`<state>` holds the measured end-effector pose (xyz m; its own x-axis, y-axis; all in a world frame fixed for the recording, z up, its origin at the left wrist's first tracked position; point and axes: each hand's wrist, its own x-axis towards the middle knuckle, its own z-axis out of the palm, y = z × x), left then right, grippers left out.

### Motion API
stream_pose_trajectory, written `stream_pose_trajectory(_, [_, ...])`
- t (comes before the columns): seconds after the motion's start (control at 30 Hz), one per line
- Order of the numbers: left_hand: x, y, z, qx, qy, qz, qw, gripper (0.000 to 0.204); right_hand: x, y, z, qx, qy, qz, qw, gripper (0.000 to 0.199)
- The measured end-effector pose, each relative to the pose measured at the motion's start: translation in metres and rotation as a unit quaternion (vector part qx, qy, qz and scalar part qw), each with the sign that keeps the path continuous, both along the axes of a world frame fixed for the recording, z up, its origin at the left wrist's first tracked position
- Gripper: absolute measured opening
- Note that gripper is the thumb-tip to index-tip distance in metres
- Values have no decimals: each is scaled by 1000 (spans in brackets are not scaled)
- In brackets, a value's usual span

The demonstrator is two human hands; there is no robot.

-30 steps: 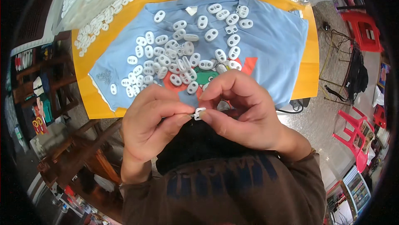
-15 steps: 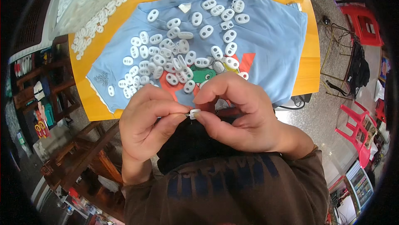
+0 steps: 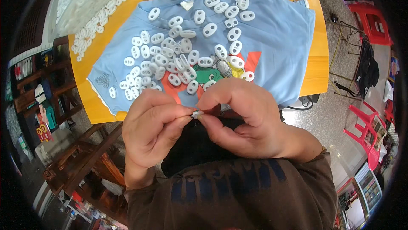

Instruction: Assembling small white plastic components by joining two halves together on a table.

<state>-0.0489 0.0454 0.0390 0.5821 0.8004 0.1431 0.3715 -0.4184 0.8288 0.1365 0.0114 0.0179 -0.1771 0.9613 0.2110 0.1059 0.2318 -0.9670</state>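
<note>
Pinching one white toggle (image 3: 196, 114) at frame centre, your left hand (image 3: 151, 130) and right hand (image 3: 246, 119) keep fingers clamped on it for close work; spares (image 3: 178, 55) wait on the blue shirt (image 3: 276, 47) above.

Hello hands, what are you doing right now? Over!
Left hand and right hand pinching one small white oval piece between fingertips, above table edge. Pile of white oval pieces on light blue shirt, untouched. Nothing blocking.

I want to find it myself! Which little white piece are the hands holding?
Start at the light blue T-shirt spread on the orange table, strewn with white oval two-hole plastic pieces. Come down past its near edge to both hands. The small white plastic piece is pinched between their fingers, alone off the shirt.
</note>
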Motion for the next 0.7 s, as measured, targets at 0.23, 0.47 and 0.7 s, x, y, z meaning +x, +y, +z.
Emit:
stream_pose_trajectory(0.23, [3, -4, -3, 0, -5, 18, 1000, 11, -3, -3, -3, 14, 5, -19, 1000, 23])
stream_pose_trajectory(0.47, [-2, -4, -2, -68, -30, 20, 997, 12, -1, -7, 1, -81, 88, 16, 993, 21])
stream_pose_trajectory(0.7, [-4, -10, -12, -118, -88, 27, 989, 14, 0, -11, -6, -171, 190, 25, 966, 22])
